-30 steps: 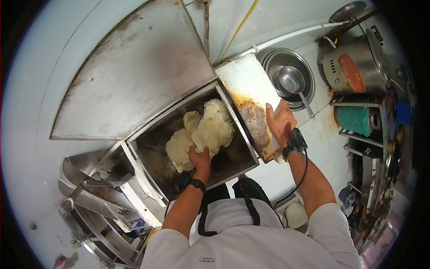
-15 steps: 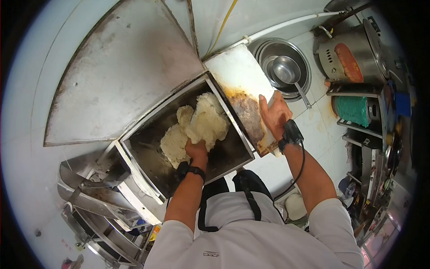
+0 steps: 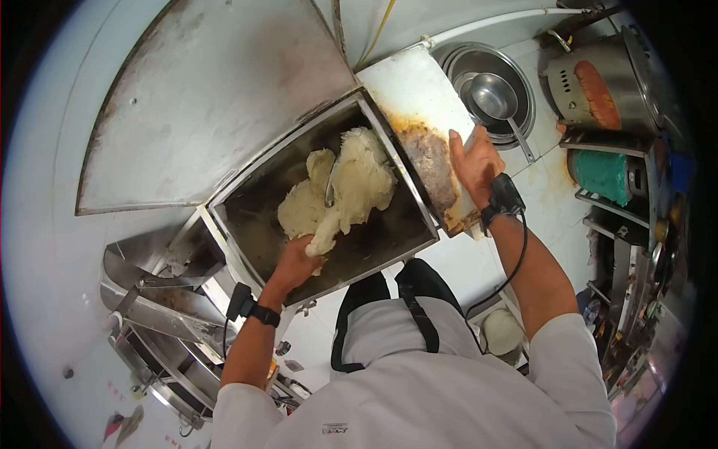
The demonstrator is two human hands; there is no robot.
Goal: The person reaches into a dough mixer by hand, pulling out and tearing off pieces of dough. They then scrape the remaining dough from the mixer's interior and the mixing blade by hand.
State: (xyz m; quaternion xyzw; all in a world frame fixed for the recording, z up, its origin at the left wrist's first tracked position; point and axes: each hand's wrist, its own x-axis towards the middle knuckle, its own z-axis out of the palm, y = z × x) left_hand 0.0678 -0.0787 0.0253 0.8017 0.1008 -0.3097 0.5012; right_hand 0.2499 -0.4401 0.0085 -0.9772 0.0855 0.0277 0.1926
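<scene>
A large pale mass of dough [image 3: 363,176] lies in the metal mixing trough [image 3: 389,258], lumpy and torn. Part of a metal bar shows between its lobes. My left hand [image 3: 298,260] is closed on a stretched end of the dough at the trough's near left side; its fingertips are partly hidden by dough. On the outer edge of the rust-stained white housing [image 3: 419,97], beside the trough, my right hand [image 3: 477,168] has its thumb on top and fingers bent over the side.
A raised metal lid [image 3: 217,97] stands beyond the trough. Nested steel bowls [image 3: 527,93] with a ladle [image 3: 495,97] sit on the floor at right, near a large steel pot [image 3: 568,90] and a shelf with a green-wrapped item [image 3: 602,176]. Metal equipment [image 3: 149,299] occupies the left.
My left hand has drawn back toward me and to the left, stretching out a strip of dough. My right hand stays on the housing. The whole view has shifted slightly.
</scene>
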